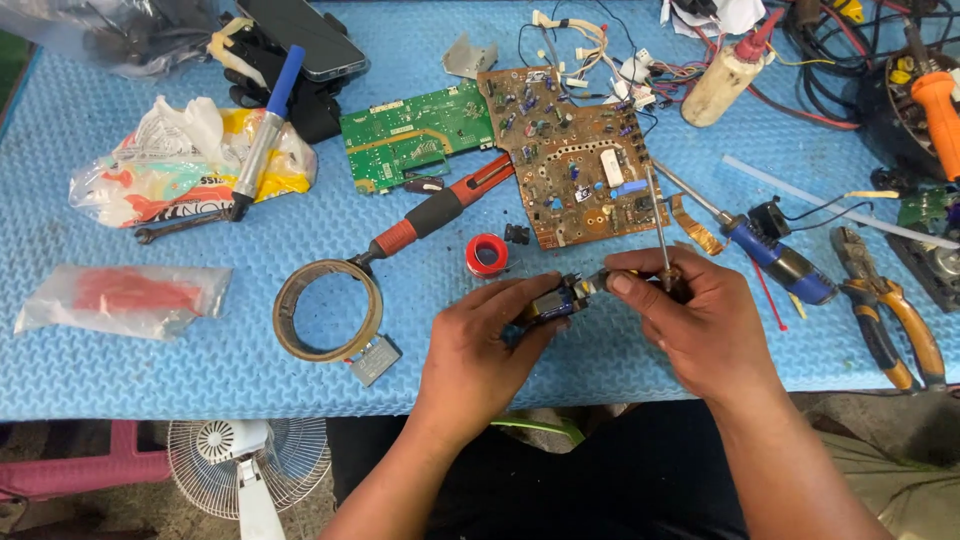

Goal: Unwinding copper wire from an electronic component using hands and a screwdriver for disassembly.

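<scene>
- Left hand [478, 345] pinches a small blue-and-black component [558, 301] just above the blue mat's [150, 370] near edge
- Right hand [690, 320] grips a thin metal tool [656, 215], fingertips touching the component; brown circuit board [575, 160] lies just behind

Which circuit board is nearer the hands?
The brown board; its lower edge lies just above the right hand. The green board lies farther up and left.

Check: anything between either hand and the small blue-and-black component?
Nothing visible. The left hand and right hand both already grip the small blue-and-black component directly, above the blue foam mat.
</scene>
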